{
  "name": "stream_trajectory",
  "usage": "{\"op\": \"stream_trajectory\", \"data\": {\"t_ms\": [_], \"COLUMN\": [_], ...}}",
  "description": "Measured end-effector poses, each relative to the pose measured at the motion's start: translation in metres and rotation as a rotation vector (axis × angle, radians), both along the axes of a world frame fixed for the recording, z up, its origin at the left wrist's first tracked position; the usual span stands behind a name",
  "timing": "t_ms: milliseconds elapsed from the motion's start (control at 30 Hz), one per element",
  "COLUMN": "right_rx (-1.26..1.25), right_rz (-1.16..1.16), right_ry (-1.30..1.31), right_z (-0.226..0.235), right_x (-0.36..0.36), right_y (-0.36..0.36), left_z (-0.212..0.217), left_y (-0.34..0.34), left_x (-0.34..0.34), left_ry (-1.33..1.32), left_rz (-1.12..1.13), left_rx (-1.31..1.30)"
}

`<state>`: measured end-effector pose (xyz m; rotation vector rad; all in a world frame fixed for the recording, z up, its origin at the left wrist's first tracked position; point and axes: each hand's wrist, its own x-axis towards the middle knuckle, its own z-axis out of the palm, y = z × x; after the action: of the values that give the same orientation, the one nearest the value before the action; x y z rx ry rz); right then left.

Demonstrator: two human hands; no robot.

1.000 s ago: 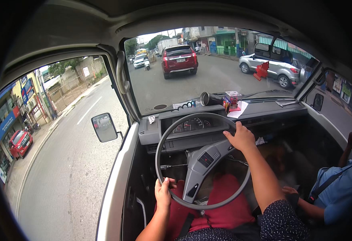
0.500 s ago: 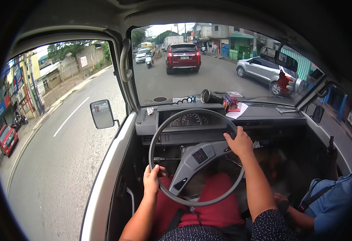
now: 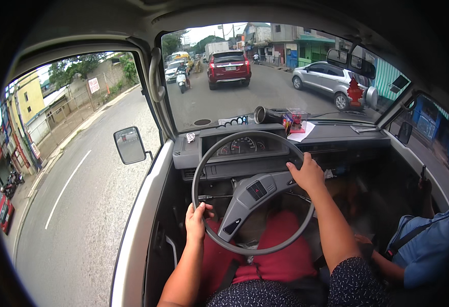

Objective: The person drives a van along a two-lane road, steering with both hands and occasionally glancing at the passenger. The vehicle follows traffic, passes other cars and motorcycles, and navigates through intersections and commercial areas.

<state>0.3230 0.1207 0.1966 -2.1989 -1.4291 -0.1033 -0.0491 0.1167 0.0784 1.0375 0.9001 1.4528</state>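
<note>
— Where does the view look from?

— From the driver's head, inside a vehicle cab, tilted down and forward over the steering wheel (image 3: 252, 192).

— How near is it?

— Close: the wheel and the dashboard (image 3: 337, 138) fill the middle, and both forearms enter from the lower edge.

— And farther out?

— The windscreen (image 3: 265, 77) shows the road ahead, the side window (image 3: 76, 169) the road to the left. The fisheye bends the edges; a dark rim rings the picture.

The passenger (image 3: 429, 245) at the right rim is cut off, only a blue sleeve and forearm showing; dashboard clutter (image 3: 296, 122) is too small to identify; the gauges (image 3: 242, 146) blur behind the steering wheel (image 3: 252, 192).
</note>
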Motion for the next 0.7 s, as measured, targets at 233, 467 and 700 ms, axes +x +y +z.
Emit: {"op": "stream_trajectory", "data": {"t_ms": [233, 467, 700], "right_rx": [0.008, 0.037, 0.052], "right_rz": [-0.029, -0.003, -0.019], "right_ry": [0.036, 0.013, 0.008], "right_z": [0.0030, -0.0019, -0.0058], "right_x": [-0.0060, -0.0005, -0.0007], "right_y": [-0.0052, -0.0034, -0.0009], "left_z": [0.0045, -0.0009, 0.0043], "left_y": [0.0030, 0.0054, 0.0017], "left_x": [-0.0048, -0.0035, -0.0032], "left_ry": [0.059, 0.030, 0.018], "left_rz": [-0.031, -0.018, -0.027], "left_rx": [-0.047, 0.002, 0.007]}}
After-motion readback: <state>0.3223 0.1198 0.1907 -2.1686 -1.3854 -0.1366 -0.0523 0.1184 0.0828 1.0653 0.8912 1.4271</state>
